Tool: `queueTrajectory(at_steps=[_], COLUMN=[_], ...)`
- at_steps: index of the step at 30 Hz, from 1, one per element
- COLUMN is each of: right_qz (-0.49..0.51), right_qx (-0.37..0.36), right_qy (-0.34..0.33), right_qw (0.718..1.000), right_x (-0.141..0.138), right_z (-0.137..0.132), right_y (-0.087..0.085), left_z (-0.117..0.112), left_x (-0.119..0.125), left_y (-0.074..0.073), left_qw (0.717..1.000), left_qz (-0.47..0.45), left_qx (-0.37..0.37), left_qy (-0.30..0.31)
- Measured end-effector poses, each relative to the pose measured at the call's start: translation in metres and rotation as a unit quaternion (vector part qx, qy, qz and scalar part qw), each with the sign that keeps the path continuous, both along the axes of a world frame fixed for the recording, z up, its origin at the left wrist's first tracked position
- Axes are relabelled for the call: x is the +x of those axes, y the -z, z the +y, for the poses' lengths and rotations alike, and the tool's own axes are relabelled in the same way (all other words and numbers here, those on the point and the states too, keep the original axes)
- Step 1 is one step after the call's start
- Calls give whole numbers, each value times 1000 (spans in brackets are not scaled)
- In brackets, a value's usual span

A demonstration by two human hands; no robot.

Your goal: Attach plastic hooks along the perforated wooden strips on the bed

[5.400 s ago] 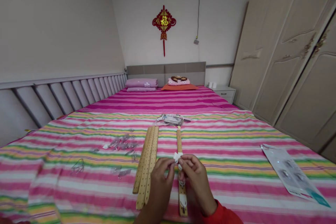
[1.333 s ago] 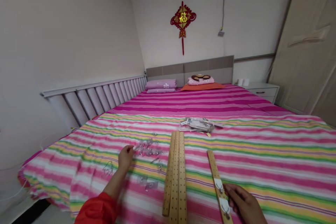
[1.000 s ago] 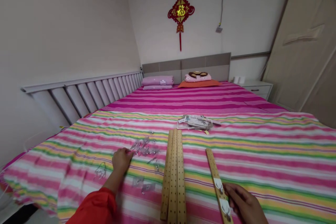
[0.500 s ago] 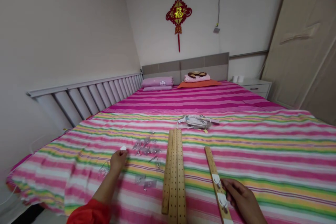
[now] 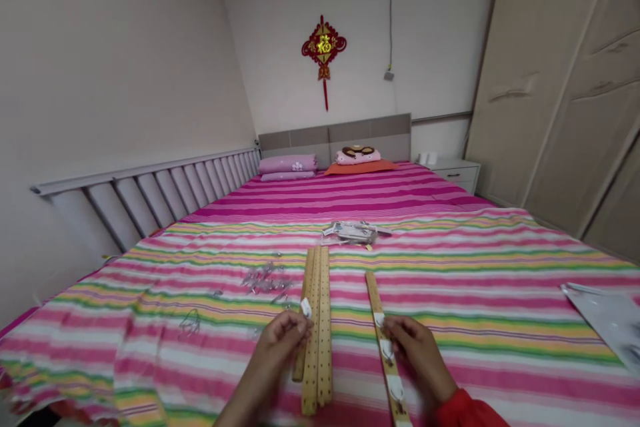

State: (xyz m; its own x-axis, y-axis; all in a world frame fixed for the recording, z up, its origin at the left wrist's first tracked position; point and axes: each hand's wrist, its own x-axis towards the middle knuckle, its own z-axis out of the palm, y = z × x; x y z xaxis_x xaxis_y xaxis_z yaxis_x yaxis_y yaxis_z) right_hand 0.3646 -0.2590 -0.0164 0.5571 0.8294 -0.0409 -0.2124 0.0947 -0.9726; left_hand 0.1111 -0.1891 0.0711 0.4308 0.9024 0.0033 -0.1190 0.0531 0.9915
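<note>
My left hand [image 5: 286, 333] pinches a small white square piece [image 5: 306, 308] and hovers over a row of perforated wooden strips [image 5: 324, 320] lying side by side on the bed. To the right lies a separate wooden strip [image 5: 371, 287]. Along it sit several white square pieces [image 5: 395, 389], some with a rounded shape and a metallic bit on them. My right hand [image 5: 415, 347] has closed fingers at this strip's right edge, beside the upper white pieces. The exact contact of those fingertips is partly hidden.
Small clear packets [image 5: 267, 278] lie left of the strips, near a tangled thin loop [image 5: 190, 323]. Beyond the strips rests a plastic-wrapped bundle [image 5: 353, 232]. A plastic bag [image 5: 603, 320] lies far right on the striped bedsheet [image 5: 475, 293]. A railing [image 5: 165, 180] borders the bed's left.
My left hand has moved right with the white piece, from beside the clear packets to above the grouped strips. My right hand has shifted up along the separate strip. The view has turned right.
</note>
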Motion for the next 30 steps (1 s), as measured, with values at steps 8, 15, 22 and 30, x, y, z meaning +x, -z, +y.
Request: queueTrajectory(at_steps=[8,15,22,30], right_qz=[11,37,113,97], right_qx=[54,83,79,93], right_qy=[-56,-58,-111,-140], right_qw=[997,994,984,981], right_x=[-34,-30,-33,-31], right_z=[-22,-36,-48,-52], right_y=[-41,-54,-56,-55], left_z=[-40,-62,-68,-72], left_x=[69,86,88,91], left_y=[8,8,9,18], left_qw=[965,963,963,951], left_qz=[149,117,-151,-167], left_qx=[209,229,-138,-204], left_qy=[60,86,175,165])
